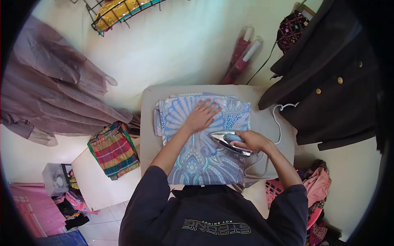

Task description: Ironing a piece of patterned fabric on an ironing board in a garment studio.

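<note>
A folded blue and grey patterned cloth (197, 160) lies across the padded ironing board (267, 98), its front part reaching the board's near edge. Flat on the cloth's upper middle rests my left hand (201, 118), fingers spread, holding nothing. My right hand (251, 140) grips the blue-grey handle of a clothes iron (221, 136). The iron's shiny metal body is over the right half of the cloth, its tip pointing left towards my left wrist. Its pale cord (278, 126) loops over the board's right side.
Dark garments (329, 101) with gold buttons hang at the right, mauve garments (61, 86) at the left. Folded plaid cloth (114, 150) sits on a white surface (104, 187). A pink basket (272, 190) with clothes stands lower right. Wrapped rolls (241, 61) lean against the wall.
</note>
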Demonstrator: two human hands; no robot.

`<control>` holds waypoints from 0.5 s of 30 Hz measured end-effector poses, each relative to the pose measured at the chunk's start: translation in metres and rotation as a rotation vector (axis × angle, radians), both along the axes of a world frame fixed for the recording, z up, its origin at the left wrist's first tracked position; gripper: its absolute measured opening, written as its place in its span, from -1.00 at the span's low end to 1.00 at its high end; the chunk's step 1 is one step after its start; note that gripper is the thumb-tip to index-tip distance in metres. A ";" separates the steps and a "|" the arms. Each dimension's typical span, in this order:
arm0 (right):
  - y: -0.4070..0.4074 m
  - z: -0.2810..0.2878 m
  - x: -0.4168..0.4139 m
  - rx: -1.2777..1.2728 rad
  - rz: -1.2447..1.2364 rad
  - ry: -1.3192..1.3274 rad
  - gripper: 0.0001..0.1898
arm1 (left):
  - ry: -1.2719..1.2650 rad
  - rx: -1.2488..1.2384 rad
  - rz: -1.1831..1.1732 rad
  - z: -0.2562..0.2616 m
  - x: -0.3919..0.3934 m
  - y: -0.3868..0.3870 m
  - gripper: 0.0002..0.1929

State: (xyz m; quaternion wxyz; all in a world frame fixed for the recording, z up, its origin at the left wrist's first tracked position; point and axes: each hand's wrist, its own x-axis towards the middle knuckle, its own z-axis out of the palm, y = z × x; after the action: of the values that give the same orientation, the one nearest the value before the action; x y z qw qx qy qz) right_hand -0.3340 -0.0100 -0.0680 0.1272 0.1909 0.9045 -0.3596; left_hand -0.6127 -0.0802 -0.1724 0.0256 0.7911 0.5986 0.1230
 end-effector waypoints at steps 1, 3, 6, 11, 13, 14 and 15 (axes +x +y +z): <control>0.003 -0.005 -0.001 0.001 -0.012 0.000 -0.43 | 0.014 -0.009 -0.093 0.001 0.006 0.009 -0.40; 0.007 -0.020 -0.008 0.094 0.027 0.055 -0.42 | 0.036 -0.027 -0.143 -0.004 0.009 0.027 -0.43; -0.007 -0.024 -0.004 0.041 0.030 0.064 -0.39 | 0.059 -0.162 -0.197 -0.016 0.003 0.042 -0.46; -0.029 -0.014 0.003 -0.074 0.141 -0.007 -0.41 | 0.090 -0.166 -0.167 -0.012 0.005 0.050 -0.47; -0.023 -0.011 -0.001 -0.067 0.179 -0.032 -0.41 | 0.053 -0.120 -0.120 -0.012 0.004 0.047 -0.47; -0.018 -0.013 -0.001 -0.063 0.123 0.014 -0.41 | 0.016 -0.075 -0.076 -0.012 0.003 0.044 -0.47; -0.013 -0.016 0.001 -0.063 0.062 0.056 -0.42 | 0.010 -0.080 -0.071 -0.007 0.002 0.039 -0.47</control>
State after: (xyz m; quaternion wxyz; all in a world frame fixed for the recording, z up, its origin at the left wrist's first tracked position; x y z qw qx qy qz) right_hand -0.3331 -0.0234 -0.0841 0.1188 0.1485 0.9013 -0.3892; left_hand -0.6111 -0.0415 -0.1789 0.0585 0.8109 0.5745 0.0941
